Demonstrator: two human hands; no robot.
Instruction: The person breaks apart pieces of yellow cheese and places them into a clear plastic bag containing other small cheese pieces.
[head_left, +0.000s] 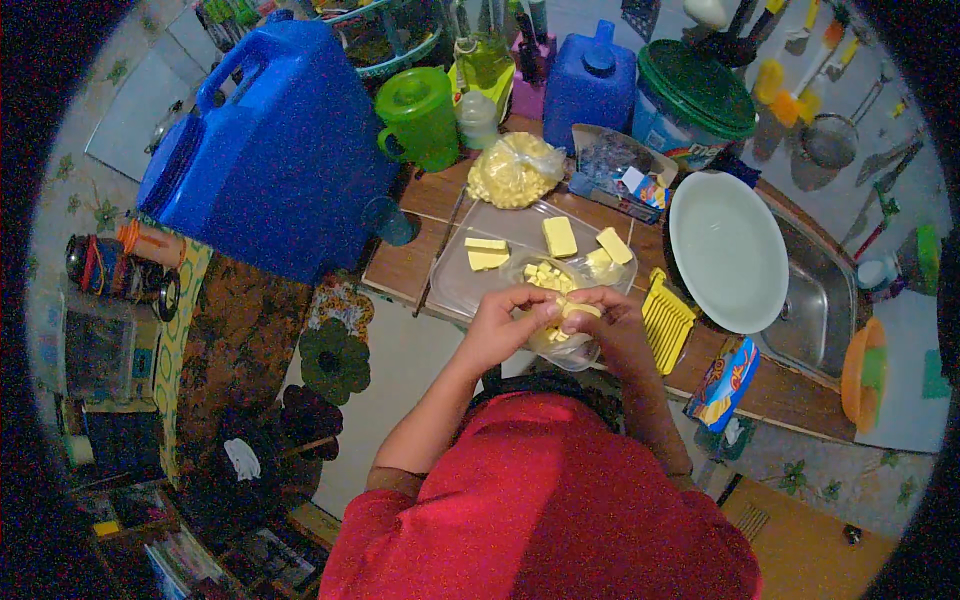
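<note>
My left hand (pixel 508 322) and my right hand (pixel 618 325) meet at the near edge of the counter. Their fingertips close together on a pale yellow piece of cheese (pixel 578 313), partly hidden by the fingers. Right beneath them is a clear plastic bag or bowl (pixel 574 355) holding small yellow cheese cubes (pixel 548 277); which of the two it is, I cannot tell. Beyond my hands, a clear tray (pixel 455 280) carries cut cheese blocks, one at the left (pixel 487 254), one in the middle (pixel 560 237) and smaller pieces at the right (pixel 612 247).
A filled plastic bag (pixel 515 172) of yellow pieces sits behind the tray. To the right are a yellow ridged slicer (pixel 666 322), a blue box (pixel 724 384), a white oval basin (pixel 727 252) and a sink (pixel 815 300). A blue jerrycan (pixel 275 150) and green pitcher (pixel 418 120) stand left.
</note>
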